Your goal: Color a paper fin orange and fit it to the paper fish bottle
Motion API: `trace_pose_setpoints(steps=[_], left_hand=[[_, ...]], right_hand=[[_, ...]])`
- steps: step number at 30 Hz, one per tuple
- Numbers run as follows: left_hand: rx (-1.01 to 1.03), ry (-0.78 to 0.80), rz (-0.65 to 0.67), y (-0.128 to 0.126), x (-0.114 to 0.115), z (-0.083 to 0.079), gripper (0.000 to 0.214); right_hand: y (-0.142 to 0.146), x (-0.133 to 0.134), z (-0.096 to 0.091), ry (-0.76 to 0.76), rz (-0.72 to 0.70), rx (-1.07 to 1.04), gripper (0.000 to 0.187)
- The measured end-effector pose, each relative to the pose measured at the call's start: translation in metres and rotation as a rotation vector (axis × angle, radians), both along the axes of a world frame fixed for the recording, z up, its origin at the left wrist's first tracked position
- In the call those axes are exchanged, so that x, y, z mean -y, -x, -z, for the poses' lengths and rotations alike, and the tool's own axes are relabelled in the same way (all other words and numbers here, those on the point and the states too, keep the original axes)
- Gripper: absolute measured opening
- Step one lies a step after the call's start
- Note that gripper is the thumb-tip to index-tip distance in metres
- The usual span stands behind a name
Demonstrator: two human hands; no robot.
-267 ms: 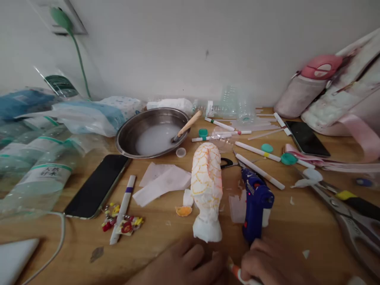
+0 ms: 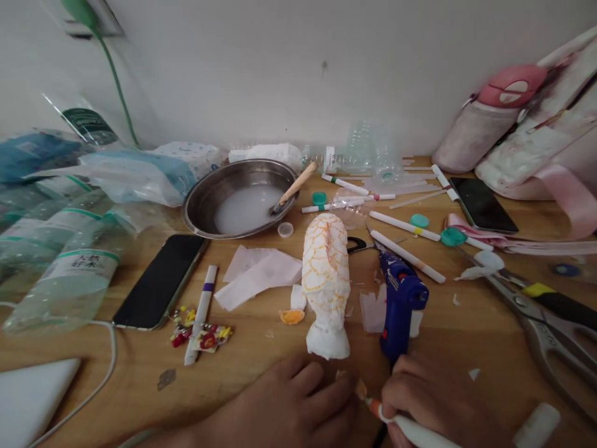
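Note:
My right hand (image 2: 424, 395) grips a white marker (image 2: 424, 432) with an orange band, its tip pointing left. A small orange piece (image 2: 361, 389) shows at that tip, beside the fingers of my left hand (image 2: 303, 398). The left fingers are curled together low over the table; what they hold is mostly hidden. Just beyond them lies a white fish-like shape (image 2: 326, 280), its body covered in orange-yellow scale lines and its tail end plain white. Left of it rest an orange-coloured scrap (image 2: 291, 317) and a small white scrap (image 2: 298, 297). A blue glue gun (image 2: 402, 305) stands near my right hand.
A metal bowl (image 2: 193, 218) of whitish liquid holds a wooden-handled brush (image 2: 298, 185). Phones (image 2: 158, 283), plastic bottles (image 2: 84, 274) and a beaded trinket (image 2: 205, 339) lie left. Large scissors (image 2: 541, 323), loose markers (image 2: 405, 255) and a pink-lidded flask (image 2: 485, 124) are right.
The view has tilted down slightly, so table things sit higher. More of the marker in my right hand shows, and its tip and the small orange piece are plainer.

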State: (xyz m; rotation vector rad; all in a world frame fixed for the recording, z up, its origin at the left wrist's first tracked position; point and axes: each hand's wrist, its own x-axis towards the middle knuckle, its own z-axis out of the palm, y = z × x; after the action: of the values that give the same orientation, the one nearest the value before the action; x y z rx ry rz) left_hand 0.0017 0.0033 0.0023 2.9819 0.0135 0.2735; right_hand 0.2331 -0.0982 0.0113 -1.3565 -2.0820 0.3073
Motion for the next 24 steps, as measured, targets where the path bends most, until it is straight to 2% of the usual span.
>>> trace_pose_setpoints(steps=[7, 11, 15, 21, 24], left_hand=[[0.042, 0.000, 0.005, 0.001, 0.000, -0.001, 0.018], [0.046, 0.009, -0.010, -0.001, 0.000, 0.000, 0.018], [0.028, 0.009, -0.001, -0.001, 0.000, 0.000, 0.016], [0.058, -0.031, -0.030, -0.003, -0.001, -0.003, 0.040], [0.035, -0.024, -0.031, -0.002, 0.000, -0.005, 0.036]], right_hand=[[0.005, 0.005, 0.011, -0.040, 0.039, -0.122, 0.021], [0.001, 0.002, 0.009, 0.024, -0.022, -0.006, 0.021], [-0.002, 0.000, 0.005, -0.038, -0.030, 0.057, 0.021], [0.003, -0.001, 0.011, -0.081, 0.009, 0.060, 0.023], [0.006, -0.003, 0.019, -0.132, 0.068, 0.023, 0.021]])
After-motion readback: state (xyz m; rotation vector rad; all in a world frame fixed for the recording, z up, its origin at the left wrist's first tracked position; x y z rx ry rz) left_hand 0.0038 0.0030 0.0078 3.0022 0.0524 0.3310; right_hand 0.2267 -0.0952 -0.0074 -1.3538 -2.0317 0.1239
